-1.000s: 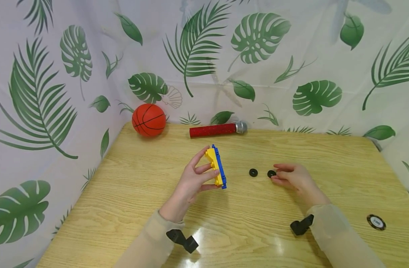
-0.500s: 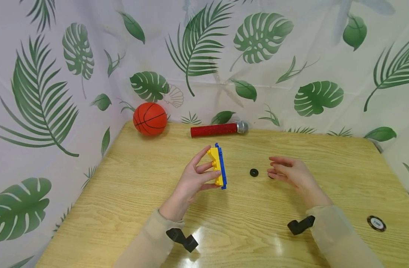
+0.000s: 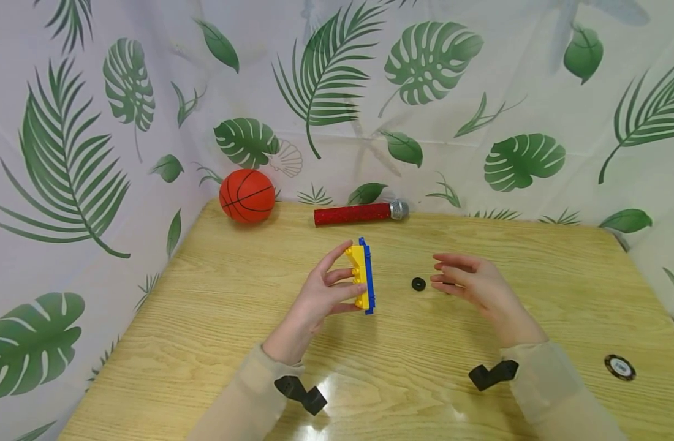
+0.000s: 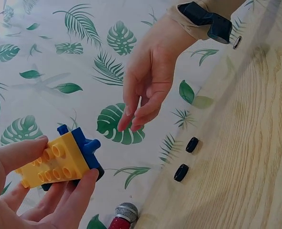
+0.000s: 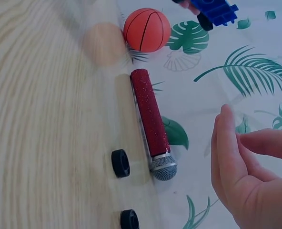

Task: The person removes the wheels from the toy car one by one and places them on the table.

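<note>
The yellow-and-blue toy block [image 3: 366, 274] is held up over the counter [image 3: 204, 343] by the left hand [image 3: 325, 291], gripped between thumb and fingers. Its long axis is laid near to far, its yellow studs are turned left, and its blue base is faced right, toward the right hand [image 3: 477, 285]. By that right hand nothing is seen to be held; its fingers are loosely extended, the thumb set apart. Between the two, the left black ring [image 3: 415, 285] is left lying on the counter, just beside the right fingertips; the right black ring [image 4: 192, 144] is mostly covered by them in the head view. Both rings are placed nearer the right hand. On the round chip [image 3: 620, 367], far right, "100" can apparently be read; on the red microphone [image 3: 353, 214] no lettering is made out.
</note>
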A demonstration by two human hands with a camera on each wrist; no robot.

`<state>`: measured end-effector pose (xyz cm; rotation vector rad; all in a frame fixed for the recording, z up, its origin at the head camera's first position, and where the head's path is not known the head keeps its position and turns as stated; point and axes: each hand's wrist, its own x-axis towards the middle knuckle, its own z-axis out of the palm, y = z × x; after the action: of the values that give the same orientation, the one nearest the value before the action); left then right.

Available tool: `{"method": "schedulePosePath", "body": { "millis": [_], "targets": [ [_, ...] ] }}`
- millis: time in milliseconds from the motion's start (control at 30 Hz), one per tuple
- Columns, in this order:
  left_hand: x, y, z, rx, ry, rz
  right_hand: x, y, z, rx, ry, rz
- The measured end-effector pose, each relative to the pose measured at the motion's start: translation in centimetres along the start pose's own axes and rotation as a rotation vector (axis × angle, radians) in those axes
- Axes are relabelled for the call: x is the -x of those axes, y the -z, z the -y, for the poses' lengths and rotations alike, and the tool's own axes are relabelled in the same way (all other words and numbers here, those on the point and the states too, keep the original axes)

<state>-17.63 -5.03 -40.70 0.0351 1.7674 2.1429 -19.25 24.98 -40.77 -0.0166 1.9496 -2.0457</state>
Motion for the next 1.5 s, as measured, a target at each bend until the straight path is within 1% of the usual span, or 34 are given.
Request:
{"method": "schedulePosePath", "body": {
  "millis": [200,400,533,700,1033,1233,1367,1500],
  "targets": [
    [0.0,0.1,0.0,-0.026,-0.010,0.008,0.4,-0.7,0.5,-0.062,0.023,0.026],
    [0.1,0.1,0.1,-0.054,-0.014,0.019,0.7,-1.4,1.0,-0.089,0.048,0.062],
    [0.1,0.1,0.1,-0.059,-0.018,0.027,0.8,-1.6,1.1,-0.114,0.046,0.062],
    [0.1,0.0,-0.1,-0.077,-0.017,0.013,0.8,-1.6,1.1,-0.138,0.048,0.061],
    [0.1,0.0,-0.1,-0.093,-0.015,-0.006,1.0,-1.6,1.1,-0.142,0.069,0.089],
    [0.1,-0.3,-0.2,-0.114,-0.005,-0.012,1.1,-1.9,1.1,-0.165,0.072,0.108],
    [0.1,-0.6,-0.2,-0.115,-0.002,-0.002,1.1,-2.5,1.2,-0.131,0.075,0.106],
    [0.1,-0.8,-0.2,-0.122,-0.015,0.007,1.0,-3.2,1.5,-0.090,0.070,0.098]
  ]
}}
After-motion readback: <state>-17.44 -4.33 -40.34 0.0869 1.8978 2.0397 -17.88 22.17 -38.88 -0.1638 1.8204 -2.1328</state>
